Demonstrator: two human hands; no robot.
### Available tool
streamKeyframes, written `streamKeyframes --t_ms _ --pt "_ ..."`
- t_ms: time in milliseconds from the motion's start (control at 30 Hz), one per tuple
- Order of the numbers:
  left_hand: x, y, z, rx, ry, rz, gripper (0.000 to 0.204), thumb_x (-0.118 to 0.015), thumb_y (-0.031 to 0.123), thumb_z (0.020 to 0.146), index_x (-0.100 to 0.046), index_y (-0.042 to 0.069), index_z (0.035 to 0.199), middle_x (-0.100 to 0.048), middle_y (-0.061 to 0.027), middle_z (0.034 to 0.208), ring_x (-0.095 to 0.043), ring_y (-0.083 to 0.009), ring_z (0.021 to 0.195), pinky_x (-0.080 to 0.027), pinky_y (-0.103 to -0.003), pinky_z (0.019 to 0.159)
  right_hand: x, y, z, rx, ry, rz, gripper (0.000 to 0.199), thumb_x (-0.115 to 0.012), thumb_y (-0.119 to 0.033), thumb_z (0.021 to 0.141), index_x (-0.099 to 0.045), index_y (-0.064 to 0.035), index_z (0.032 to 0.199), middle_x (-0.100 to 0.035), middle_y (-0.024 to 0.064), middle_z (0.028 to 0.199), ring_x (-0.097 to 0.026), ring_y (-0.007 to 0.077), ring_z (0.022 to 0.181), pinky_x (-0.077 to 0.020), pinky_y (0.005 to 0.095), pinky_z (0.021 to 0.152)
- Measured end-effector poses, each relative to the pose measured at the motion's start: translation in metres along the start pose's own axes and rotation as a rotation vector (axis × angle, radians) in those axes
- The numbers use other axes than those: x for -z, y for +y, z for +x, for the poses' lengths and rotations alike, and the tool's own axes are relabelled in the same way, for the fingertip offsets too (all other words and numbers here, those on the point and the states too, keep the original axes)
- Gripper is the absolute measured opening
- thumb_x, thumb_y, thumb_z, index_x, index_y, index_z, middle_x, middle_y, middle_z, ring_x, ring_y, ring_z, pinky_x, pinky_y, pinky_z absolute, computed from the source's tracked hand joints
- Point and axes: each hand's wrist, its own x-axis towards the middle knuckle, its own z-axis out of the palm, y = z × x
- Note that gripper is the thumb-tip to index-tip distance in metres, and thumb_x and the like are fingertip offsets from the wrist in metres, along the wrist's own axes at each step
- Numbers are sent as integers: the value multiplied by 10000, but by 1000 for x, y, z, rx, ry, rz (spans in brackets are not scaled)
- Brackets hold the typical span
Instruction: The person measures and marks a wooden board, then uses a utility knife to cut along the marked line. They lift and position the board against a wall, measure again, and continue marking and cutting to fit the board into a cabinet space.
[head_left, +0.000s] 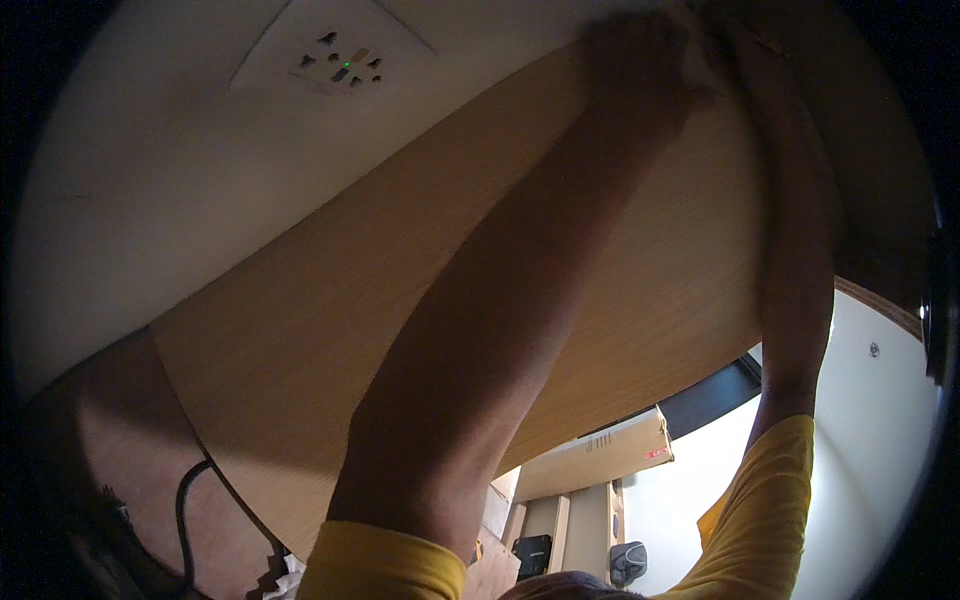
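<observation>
A broad light-wood panel (450, 260) stretches from the lower left to the upper right, along the wall. My left forearm crosses in front of it. At its far upper end, my left hand (640, 70) is closed, its fingers curled and the thumb toward the right; deep shadow hides what lies inside them. Close by on the right, my right hand (735, 45) reaches up along the panel's right edge. Its fingers are lost in the dark at the top of the picture, so their pose does not show.
A white wall socket plate (345, 60) with a small green light sits at the upper left. Near the lower left, a black cable (183, 510) bends beside the panel's edge. Behind the panel are a cardboard box (590, 460), a dark bag (628, 562) and a pale wall (870, 430).
</observation>
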Motion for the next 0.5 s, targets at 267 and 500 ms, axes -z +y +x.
streamKeyframes --t_ms 267,500 --pt "20 34 -2 218 68 331 794 -622 510 952 -366 64 1558 -403 -143 1596 -372 -345 1465 -260 -547 1202 -7 -10 -3 -26 -15 -16 405 -578 -315 1023 -656 -6 1273 -693 141 1235 -655 282 1135 -496 385 1004" --pt "-9 -10 -3 -12 16 -44 775 -518 543 999 -326 64 1578 -340 -139 1638 -297 -320 1511 -226 -553 1218 -10 -9 -8 -59 -29 -32 413 -575 -333 1020 -664 -13 1266 -692 160 1255 -649 291 1155 -487 392 1023"
